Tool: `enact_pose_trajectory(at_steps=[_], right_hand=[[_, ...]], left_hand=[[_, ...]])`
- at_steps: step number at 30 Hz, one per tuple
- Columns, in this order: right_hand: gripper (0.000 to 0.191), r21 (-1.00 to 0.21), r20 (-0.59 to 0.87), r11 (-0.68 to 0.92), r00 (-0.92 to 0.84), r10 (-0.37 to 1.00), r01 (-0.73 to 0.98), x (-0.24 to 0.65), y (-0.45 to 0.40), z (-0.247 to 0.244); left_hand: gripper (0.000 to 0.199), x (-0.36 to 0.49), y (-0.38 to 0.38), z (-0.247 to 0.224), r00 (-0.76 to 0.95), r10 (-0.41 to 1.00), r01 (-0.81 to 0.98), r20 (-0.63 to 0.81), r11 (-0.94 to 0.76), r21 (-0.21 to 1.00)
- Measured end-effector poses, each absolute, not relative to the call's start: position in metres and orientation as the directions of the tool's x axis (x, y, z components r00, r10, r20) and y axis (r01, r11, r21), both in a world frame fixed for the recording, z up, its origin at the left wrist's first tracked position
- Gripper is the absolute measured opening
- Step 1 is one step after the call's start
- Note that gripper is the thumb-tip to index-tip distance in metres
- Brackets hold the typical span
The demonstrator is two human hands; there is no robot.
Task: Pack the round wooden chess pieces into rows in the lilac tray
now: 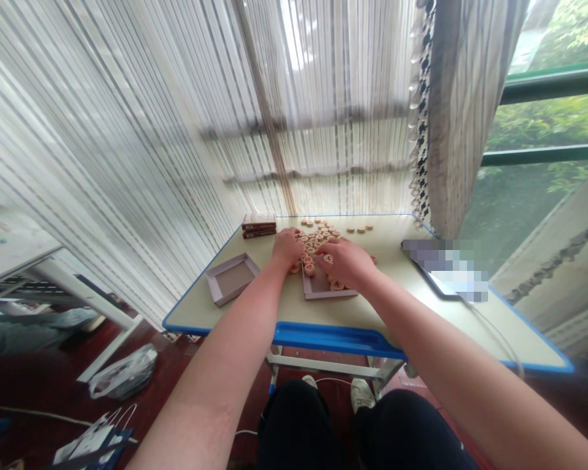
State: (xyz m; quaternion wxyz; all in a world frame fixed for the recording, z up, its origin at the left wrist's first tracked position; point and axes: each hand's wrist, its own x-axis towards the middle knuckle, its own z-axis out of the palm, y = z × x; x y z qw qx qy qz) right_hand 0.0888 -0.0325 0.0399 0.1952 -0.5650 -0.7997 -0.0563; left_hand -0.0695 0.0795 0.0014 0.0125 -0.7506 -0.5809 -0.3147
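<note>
Round wooden pieces with printed characters (311, 250) lie in a loose heap on the cream table. In front of them stands a shallow open box (319, 294) with several pieces inside, among them a red-marked one (309, 269) near its left side. My left hand (289, 247) reaches to the left edge of the heap, its fingertips among the pieces. Over the right part of the box is my right hand (345, 260), its fingers bent around a piece (328, 259). What lies under both palms is hidden.
A second shallow box (232, 279) sits at the left of the table (294, 313). Small stacked boxes (259, 225) stand at the back left. A few pieces (359, 229) lie at the back. A partly blurred device (441, 271) with a cable is at the right.
</note>
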Motion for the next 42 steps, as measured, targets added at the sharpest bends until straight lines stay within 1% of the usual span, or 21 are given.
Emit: enact_pose_trajectory(at_steps=[1, 2, 3, 5, 9, 11, 13, 15, 18, 22, 30, 32, 33, 34, 35, 36, 38, 39, 40, 42], right_hand=[[0.029, -0.132, 0.373, 0.293, -0.227, 0.9, 0.947, 0.098, -0.031, 0.043], [0.029, -0.138, 0.348, 0.196, -0.138, 0.927, 0.971, 0.109, -0.029, 0.046], [0.029, -0.137, 0.304, 0.098, -0.052, 0.951, 0.986, 0.12, -0.026, 0.048], [0.029, -0.128, 0.208, -0.043, 0.069, 0.976, 0.991, 0.14, -0.022, 0.052], [0.037, -0.145, 0.122, -0.216, 0.234, 0.965, 0.966, 0.16, -0.016, 0.052], [0.039, -0.124, 0.024, -0.281, 0.286, 0.958, 0.952, 0.161, -0.014, 0.05], [0.04, -0.11, -0.062, -0.303, 0.298, 0.953, 0.947, 0.16, -0.012, 0.047], [0.043, -0.115, -0.08, -0.303, 0.295, 0.952, 0.946, 0.161, -0.01, 0.044], [0.045, -0.13, -0.047, -0.28, 0.276, 0.96, 0.951, 0.165, -0.005, 0.039], [0.036, -0.139, -0.037, -0.254, 0.252, 0.967, 0.957, 0.171, 0.001, 0.036], [0.034, -0.169, -0.058, -0.223, 0.216, 0.975, 0.96, 0.173, 0.004, 0.034], [0.036, -0.177, -0.032, -0.238, 0.236, 0.971, 0.955, 0.171, 0.001, 0.038], [0.038, -0.184, 0.008, -0.237, 0.243, 0.97, 0.954, 0.168, -0.002, 0.04], [0.04, -0.196, 0.06, -0.218, 0.233, 0.971, 0.956, 0.164, -0.006, 0.043], [0.042, -0.213, 0.129, -0.166, 0.197, 0.972, 0.963, 0.158, -0.011, 0.046], [0.042, -0.234, 0.191, -0.07, 0.116, 0.975, 0.97, 0.151, -0.016, 0.048], [0.033, -0.279, 0.236, 0.211, -0.146, 0.961, 0.937, 0.132, -0.028, 0.051], [0.028, -0.274, 0.245, 0.349, -0.286, 0.927, 0.896, 0.121, -0.034, 0.051], [0.022, -0.241, 0.249, 0.437, -0.38, 0.891, 0.867, 0.111, -0.039, 0.05], [0.017, -0.173, 0.253, 0.549, -0.502, 0.827, 0.818, 0.095, -0.046, 0.046]], left_hand=[[0.027, -0.07, 0.08, 0.001, 0.135, 0.861, 0.879, 0.491, -0.332, 0.341], [0.027, -0.07, 0.08, 0.001, 0.141, 0.856, 0.879, 0.497, -0.339, 0.335], [0.027, -0.07, 0.079, 0.001, 0.146, 0.851, 0.879, 0.504, -0.345, 0.328], [0.028, -0.07, 0.078, 0.001, 0.148, 0.844, 0.879, 0.515, -0.351, 0.323], [0.028, -0.07, 0.076, 0.002, 0.175, 0.839, 0.871, 0.516, -0.376, 0.316], [0.027, -0.07, 0.075, 0.002, 0.185, 0.835, 0.866, 0.518, -0.388, 0.316], [0.027, -0.071, 0.074, 0.003, 0.184, 0.833, 0.862, 0.522, -0.392, 0.322], [0.028, -0.072, 0.073, 0.003, 0.181, 0.831, 0.86, 0.526, -0.393, 0.326], [0.029, -0.074, 0.07, 0.003, 0.176, 0.829, 0.861, 0.53, -0.391, 0.325], [0.028, -0.075, 0.065, 0.001, 0.157, 0.847, 0.869, 0.508, -0.364, 0.337], [0.026, -0.078, 0.065, -0.002, 0.116, 0.828, 0.862, 0.548, -0.358, 0.359], [0.026, -0.077, 0.067, -0.002, 0.12, 0.828, 0.863, 0.548, -0.36, 0.354], [0.026, -0.076, 0.067, -0.001, 0.129, 0.825, 0.863, 0.55, -0.367, 0.348], [0.026, -0.076, 0.068, -0.001, 0.138, 0.822, 0.862, 0.553, -0.375, 0.341], [0.025, -0.075, 0.069, -0.001, 0.147, 0.82, 0.862, 0.553, -0.38, 0.335], [0.025, -0.074, 0.071, 0.0, 0.151, 0.82, 0.863, 0.552, -0.381, 0.33], [0.025, -0.073, 0.074, -0.001, 0.147, 0.822, 0.866, 0.55, -0.376, 0.329], [0.025, -0.072, 0.075, -0.001, 0.143, 0.823, 0.867, 0.55, -0.372, 0.332], [0.026, -0.071, 0.076, -0.001, 0.14, 0.823, 0.866, 0.55, -0.371, 0.335], [0.025, -0.07, 0.078, -0.002, 0.143, 0.824, 0.86, 0.548, -0.377, 0.344]])
